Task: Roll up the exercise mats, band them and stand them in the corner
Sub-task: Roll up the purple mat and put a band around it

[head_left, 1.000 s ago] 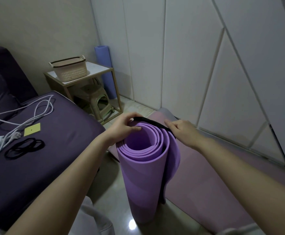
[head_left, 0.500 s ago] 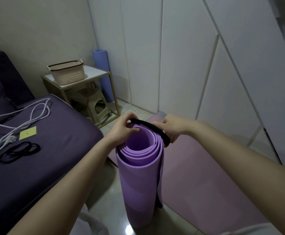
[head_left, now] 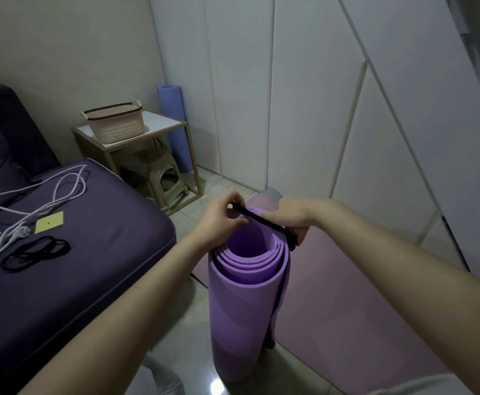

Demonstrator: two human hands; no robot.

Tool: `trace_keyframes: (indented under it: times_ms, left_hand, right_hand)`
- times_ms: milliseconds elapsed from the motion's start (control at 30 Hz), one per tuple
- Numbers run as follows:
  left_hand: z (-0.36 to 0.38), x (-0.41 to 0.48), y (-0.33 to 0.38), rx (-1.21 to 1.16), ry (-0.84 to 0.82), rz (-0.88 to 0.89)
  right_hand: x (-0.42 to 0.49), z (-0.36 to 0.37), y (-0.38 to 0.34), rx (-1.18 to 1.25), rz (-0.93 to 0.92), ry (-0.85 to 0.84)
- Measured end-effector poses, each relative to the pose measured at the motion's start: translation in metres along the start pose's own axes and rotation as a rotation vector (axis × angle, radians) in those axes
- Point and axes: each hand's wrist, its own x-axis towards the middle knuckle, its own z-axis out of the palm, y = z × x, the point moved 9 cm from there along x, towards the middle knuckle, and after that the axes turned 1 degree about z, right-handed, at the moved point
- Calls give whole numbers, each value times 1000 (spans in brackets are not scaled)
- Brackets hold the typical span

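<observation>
So the purple mat (head_left: 247, 303) is rolled and stood on end on the floor, near centre, which keeps its top rim easy to reach. The left hand (head_left: 218, 220) has its fingers pinching the black band (head_left: 264, 223) at the far-left rim. The right hand (head_left: 293, 218) has its fingers curled round it on the right, stretching it across the opening to slip over the roll, I reckon. The pink mat (head_left: 347, 295) lies flat just right

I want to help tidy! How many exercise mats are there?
3: a rolled purple foam mat upright in the middle, a flat pink mat on the floor beside it, a rolled blue mat standing in the far corner. Others may be hidden.
</observation>
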Motion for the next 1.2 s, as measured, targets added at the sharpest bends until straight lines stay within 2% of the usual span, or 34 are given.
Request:
trace_keyframes:
  times_ms: [133, 267, 433, 667, 767, 1000, 1100, 1200]
  left_hand:
    - [6, 2, 6, 57, -12, 28]
    - [4, 5, 10, 74, -35, 57]
    - [-10, 14, -4, 184, -13, -30]
    - [-37, 13, -17, 282, 39, -35]
    - [-46, 9, -25, 282, 44, -76]
    - [-39, -7, -45, -25, -94, -217]
    - [-19, -17, -48, -365, -294, -345]
    - [-6, -32, -40, -483, -528, -314]
  right_hand:
    - [3, 1, 6, -123, 36, -29]
    - [8, -3, 3, -221, 3, 82]
    - [13, -2, -2, -168, -62, 137]
    - [17, -2, -3, -124, -71, 150]
    - [17, -4, -5, -149, -79, 205]
    - [24, -11, -4, -242, -75, 285]
    - [24, -16, 1, -268, -54, 340]
    - [23, -21, 12, -231, -31, 399]
